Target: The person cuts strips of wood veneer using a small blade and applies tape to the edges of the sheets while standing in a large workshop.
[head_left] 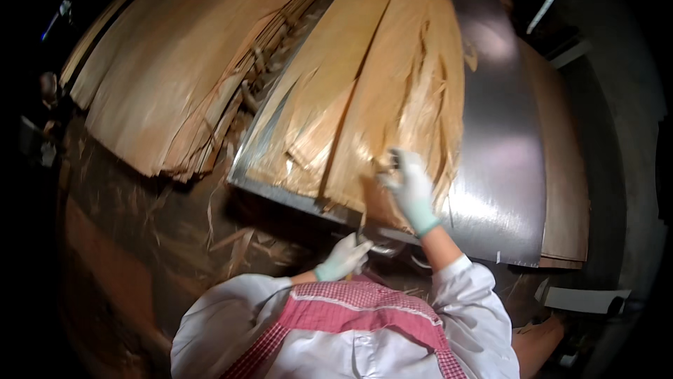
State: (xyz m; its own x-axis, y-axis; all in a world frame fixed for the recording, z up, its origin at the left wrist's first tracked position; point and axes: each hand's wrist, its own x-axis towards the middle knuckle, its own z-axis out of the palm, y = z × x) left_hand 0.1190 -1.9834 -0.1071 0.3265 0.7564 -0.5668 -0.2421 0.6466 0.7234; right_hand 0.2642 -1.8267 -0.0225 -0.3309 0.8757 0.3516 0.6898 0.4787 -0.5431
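Thin wood veneer sheets (pixel 364 113) lie side by side on a shiny metal plate (pixel 494 176), with split, ragged edges and dark gaps between them. My right hand (pixel 412 190), in a white glove with a pale green cuff, is over the near part of the sheets. Its fingers are curled together, and whatever they may pinch is too small and blurred to name. Just off the plate's near edge, my left hand (pixel 343 256), gloved the same way, is closed. A thin tan sliver stands at its fingertips, but what sits inside the grip is hidden.
At the left is a tall stack of veneer (pixel 161 64) with frayed edges. Loose wood scraps (pixel 242 246) litter the floor between that stack and me. More pale sheets (pixel 561 169) show under the metal plate on the right. A white panel (pixel 585 300) is at the lower right.
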